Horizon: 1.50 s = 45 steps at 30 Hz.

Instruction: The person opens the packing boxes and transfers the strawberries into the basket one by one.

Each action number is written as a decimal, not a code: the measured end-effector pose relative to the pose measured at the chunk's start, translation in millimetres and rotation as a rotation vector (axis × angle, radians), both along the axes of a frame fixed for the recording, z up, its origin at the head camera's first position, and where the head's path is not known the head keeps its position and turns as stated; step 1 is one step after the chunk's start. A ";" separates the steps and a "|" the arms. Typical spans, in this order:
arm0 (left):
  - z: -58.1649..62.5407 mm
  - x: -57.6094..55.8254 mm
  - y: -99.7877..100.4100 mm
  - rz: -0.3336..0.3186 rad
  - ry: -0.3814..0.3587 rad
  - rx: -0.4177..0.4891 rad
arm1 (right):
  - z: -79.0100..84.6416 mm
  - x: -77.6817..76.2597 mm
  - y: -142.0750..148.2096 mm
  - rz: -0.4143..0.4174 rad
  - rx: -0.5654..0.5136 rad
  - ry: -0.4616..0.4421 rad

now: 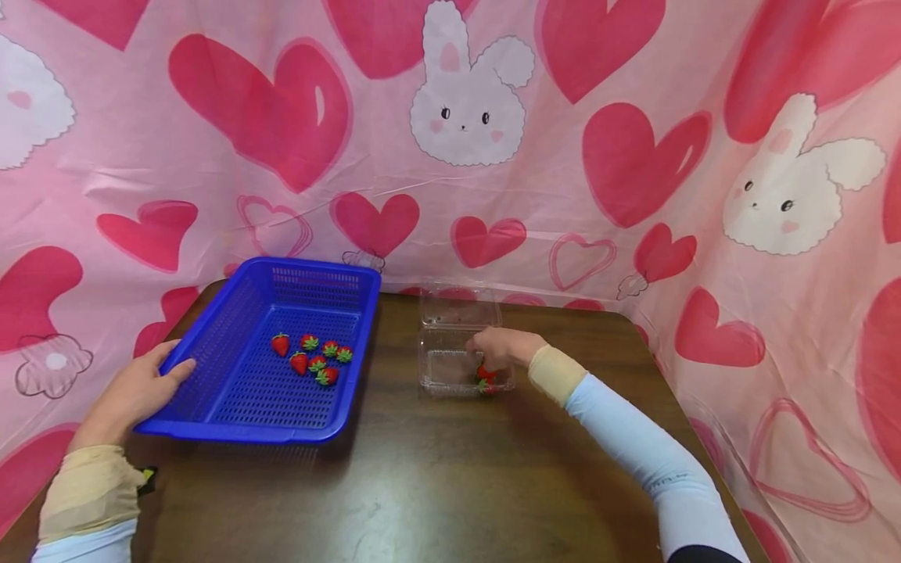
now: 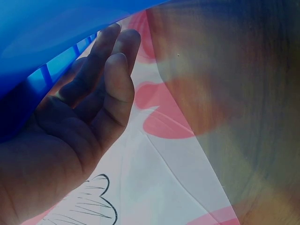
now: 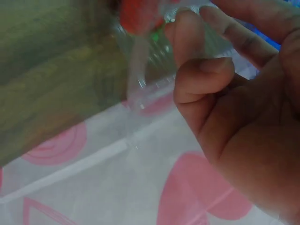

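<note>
My left hand (image 1: 141, 387) grips the left rim of a blue plastic basket (image 1: 246, 432), thumb over the rim and fingers underneath. In the left wrist view, those fingers (image 2: 119, 86) lie under the basket's side (image 2: 51, 35). Several red strawberries (image 1: 299, 362) with green leaves lie on the basket's floor. My right hand (image 1: 503, 346) is over the right part of a clear plastic clamshell box (image 1: 443, 383), its lid standing up behind. Strawberries (image 1: 486, 374) lie in the box just below that hand. In the right wrist view the thumb and fingers are loosely bent with nothing between them, a strawberry (image 3: 138, 16) beyond.
Both containers are on a dark brown wooden table (image 1: 422, 485), the basket at the left and the box right of its middle. A pink cloth (image 1: 394, 172) with hearts and rabbits hangs behind the table and along its sides. A small black-and-yellow item (image 1: 148, 479) shows beside the left wrist.
</note>
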<state>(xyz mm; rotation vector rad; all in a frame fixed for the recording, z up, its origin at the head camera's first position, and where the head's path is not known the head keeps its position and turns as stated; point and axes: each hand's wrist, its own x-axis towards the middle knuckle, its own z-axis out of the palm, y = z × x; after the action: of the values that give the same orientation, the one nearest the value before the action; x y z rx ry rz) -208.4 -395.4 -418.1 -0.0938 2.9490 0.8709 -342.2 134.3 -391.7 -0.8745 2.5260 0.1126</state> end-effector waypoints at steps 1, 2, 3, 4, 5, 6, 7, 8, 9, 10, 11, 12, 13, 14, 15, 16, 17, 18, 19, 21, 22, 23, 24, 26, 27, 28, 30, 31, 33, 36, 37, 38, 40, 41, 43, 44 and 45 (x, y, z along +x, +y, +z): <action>-0.2 0.1 -0.4 0.001 -0.004 0.001 | -2.2 1.1 -0.2 0.001 0.014 -0.003; -0.4 0.1 -0.7 0.001 -0.005 0.001 | -4.2 2.0 -0.4 0.007 0.026 0.001; -0.5 0.1 -0.8 -0.001 0.000 0.001 | -5.9 3.1 -0.6 0.010 0.028 0.006; -0.6 0.0 -0.7 -0.002 0.003 -0.001 | -7.4 4.1 -0.9 0.022 0.032 0.016; -0.6 0.0 -0.8 -0.003 0.002 0.000 | -8.6 5.0 -1.3 0.033 0.039 0.028; -0.6 0.0 -0.8 -0.004 0.001 0.001 | -9.8 6.1 -1.7 0.038 0.047 0.042; -0.4 0.0 -0.7 -0.005 0.002 0.002 | -10.8 7.2 -2.1 0.037 0.045 0.043; -0.3 0.0 -0.7 -0.007 0.001 0.002 | -11.7 8.1 -2.6 0.035 0.046 0.045; -0.2 -0.1 -0.6 -0.008 0.000 0.003 | -12.7 9.0 -3.2 0.038 0.049 0.049; 0.0 0.0 -0.6 -0.008 -0.002 0.002 | -13.7 9.6 -3.9 0.045 0.058 0.054; 0.1 -0.1 -0.5 -0.008 -0.004 0.003 | -14.7 10.3 -4.6 0.048 0.066 0.062; 0.2 -0.1 -0.4 -0.008 -0.005 0.003 | -15.8 10.6 -5.2 0.054 0.073 0.073; 0.4 -0.1 -0.3 -0.007 -0.007 0.004 | -16.9 10.7 -5.7 0.059 0.078 0.083; 0.4 -0.1 -0.3 -0.007 -0.010 0.007 | -17.9 10.8 -6.3 0.065 0.078 0.097; 0.5 -0.1 -0.2 -0.007 -0.009 0.008 | -19.1 10.8 -6.7 0.067 0.074 0.111; 0.5 0.0 -0.1 -0.006 -0.011 0.010 | -20.1 10.6 -7.1 0.065 0.069 0.121; 0.5 0.1 0.0 -0.006 -0.012 0.010 | -20.9 10.3 -7.4 0.061 0.062 0.130; 0.5 0.2 0.1 -0.005 -0.014 0.011 | -21.8 10.1 -7.5 0.059 0.054 0.135; 0.3 0.2 0.2 -0.005 -0.013 0.011 | -22.6 9.9 -7.6 0.056 0.047 0.137; 0.1 0.2 0.3 -0.006 -0.008 0.008 | -23.7 9.8 -7.8 0.048 0.040 0.140; 0.0 0.3 0.3 -0.006 -0.008 0.009 | -24.0 9.8 -7.8 0.044 0.041 0.140; -0.1 0.3 0.2 -0.008 -0.009 0.011 | -24.3 9.9 -7.6 0.041 0.044 0.142; -0.2 0.3 0.0 -0.009 -0.009 0.014 | -24.5 10.2 -7.5 0.038 0.044 0.144; -0.2 0.3 -0.3 -0.008 -0.016 0.021 | -24.5 10.6 -7.4 0.033 0.047 0.148; -0.1 0.3 -0.5 -0.007 -0.019 0.026 | -24.4 10.8 -7.5 0.033 0.047 0.148; 0.0 0.3 -0.6 -0.007 -0.025 0.030 | -24.4 10.9 -7.6 0.031 0.054 0.147; 0.2 0.0 -0.4 -0.006 -0.021 0.027 | -24.3 11.0 -8.1 0.023 0.056 0.139; 0.4 -0.2 -0.3 -0.006 -0.017 0.024 | -24.4 11.0 -8.4 0.018 0.060 0.135; 1.0 -0.4 0.1 -0.007 -0.012 0.017 | -24.8 11.0 -9.1 0.008 0.063 0.125; 2.1 -0.1 0.4 -0.006 -0.017 0.010 | -25.6 10.7 -9.5 0.003 0.066 0.125; 2.4 0.0 0.4 -0.006 -0.022 0.010 | -26.0 10.6 -9.4 0.005 0.065 0.125; 2.7 0.2 0.4 -0.005 -0.030 0.011 | -26.2 10.6 -9.4 0.003 0.061 0.125; 2.9 0.5 0.5 -0.003 -0.035 0.009 | -26.6 10.5 -9.1 -0.001 0.054 0.126; 2.9 0.5 0.4 -0.002 -0.037 0.010 | -26.5 10.6 -8.9 -0.009 0.050 0.121; 2.7 0.6 0.2 0.000 -0.040 0.011 | -26.0 10.8 -8.6 -0.021 0.039 0.113; 2.6 0.7 0.1 0.001 -0.042 0.012 | -25.4 10.8 -8.4 -0.027 0.034 0.108; 2.5 0.7 -0.1 0.002 -0.042 0.013 | -24.9 10.9 -8.3 -0.030 0.030 0.104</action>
<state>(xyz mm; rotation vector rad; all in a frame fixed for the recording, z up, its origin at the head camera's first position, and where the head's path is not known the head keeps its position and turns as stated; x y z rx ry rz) -207.7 -395.4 -415.5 -0.1125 2.9043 0.8767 -331.4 126.0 -416.6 -0.8395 2.6252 0.1900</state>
